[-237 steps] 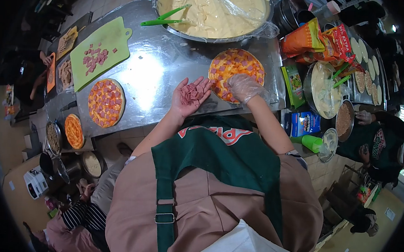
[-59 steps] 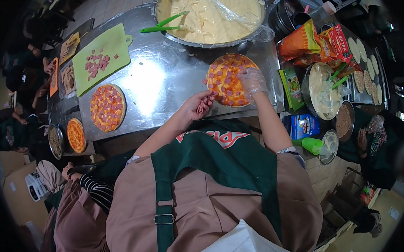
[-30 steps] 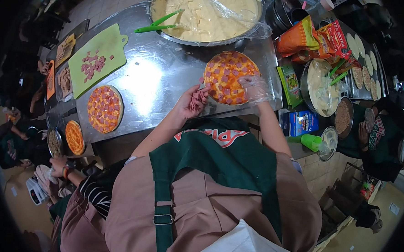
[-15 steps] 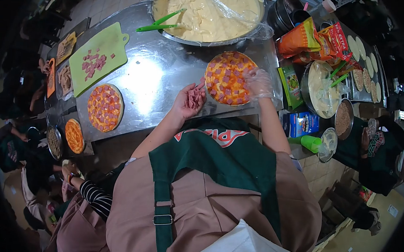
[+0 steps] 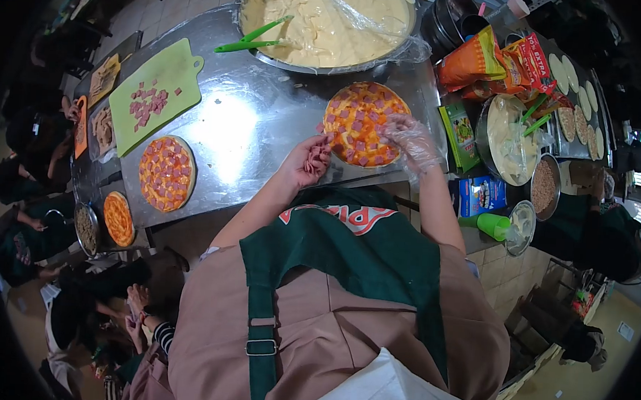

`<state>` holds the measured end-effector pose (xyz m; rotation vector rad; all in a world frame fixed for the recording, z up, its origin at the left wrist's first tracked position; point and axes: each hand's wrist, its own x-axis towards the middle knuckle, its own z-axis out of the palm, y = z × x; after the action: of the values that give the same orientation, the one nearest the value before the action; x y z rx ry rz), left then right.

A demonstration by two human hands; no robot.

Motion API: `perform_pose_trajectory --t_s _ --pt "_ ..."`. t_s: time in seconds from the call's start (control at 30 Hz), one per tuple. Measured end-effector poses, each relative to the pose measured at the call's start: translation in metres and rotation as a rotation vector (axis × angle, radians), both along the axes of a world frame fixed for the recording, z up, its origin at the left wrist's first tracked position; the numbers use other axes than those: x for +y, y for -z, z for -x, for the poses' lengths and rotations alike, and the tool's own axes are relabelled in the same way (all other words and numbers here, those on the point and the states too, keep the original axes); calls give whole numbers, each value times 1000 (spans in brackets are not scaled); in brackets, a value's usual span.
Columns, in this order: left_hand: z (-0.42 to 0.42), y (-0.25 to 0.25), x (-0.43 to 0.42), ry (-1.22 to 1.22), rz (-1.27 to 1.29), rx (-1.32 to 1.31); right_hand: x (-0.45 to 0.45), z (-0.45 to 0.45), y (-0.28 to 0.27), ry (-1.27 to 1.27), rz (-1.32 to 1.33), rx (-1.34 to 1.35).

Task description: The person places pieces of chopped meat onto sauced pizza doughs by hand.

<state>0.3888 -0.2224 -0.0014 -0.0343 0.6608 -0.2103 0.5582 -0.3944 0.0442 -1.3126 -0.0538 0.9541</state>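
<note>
And here we are, live on my feed — the left hand (image 5: 306, 164) is just beside the pizza (image 5: 361, 122), fingers curled inward around a clump of meat bits (image 5: 317, 158), its fingertips right by the lower left edge; whether they touch the crust, I cannot tell. Over on the other side, I have the right hand (image 5: 415, 145), in a clear plastic glove, its fingers drawn narrow over the pizza's right edge! Is there a bit pinched between them? From out here I cannot tell.

The pizza lies flat near the front edge of the metal table (image 5: 274, 118), orange sauce and pink squares spread across most of its top. One stray piece (image 5: 320, 127) sits just off its left edge. Right behind it looms the big bowl (image 5: 320, 69), full of pale yellow mix (image 5: 358, 28), green tongs (image 5: 249, 44) resting across the rim.

Swing left with me — a second pizza (image 5: 166, 174), also dotted with meat, lies well apart from both hands, and above it the green board (image 5: 175, 66) carries a scatter of cubes (image 5: 149, 104). Farther left I get a third pizza (image 5: 119, 218), smaller, orange on top. And to the right of the gloved hand: a green packet (image 5: 463, 139), a blue packet (image 5: 482, 196) and a green cup (image 5: 492, 226) tipped on its side
</note>
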Motion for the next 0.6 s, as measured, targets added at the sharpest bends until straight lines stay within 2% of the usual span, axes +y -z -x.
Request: perform_pose_trajectory --t_s 0.07,0.13,0.17,0.33,0.47,0.6 --pt "-5 -6 -6 31 -38 18 8 11 -3 -103 25 3" --pt "-9 -14 -12 122 -224 16 15 20 -1 -158 7 16" --pt "-10 -16 -14 118 -226 18 19 24 1 -209 -9 29" --pt "-10 -28 -20 137 -512 -16 31 40 5 -265 87 -82" --pt "-6 -21 -20 155 -573 17 33 54 -21 -343 221 -170" --pt "-4 -19 -19 152 -512 18 26 59 10 -339 147 -212"
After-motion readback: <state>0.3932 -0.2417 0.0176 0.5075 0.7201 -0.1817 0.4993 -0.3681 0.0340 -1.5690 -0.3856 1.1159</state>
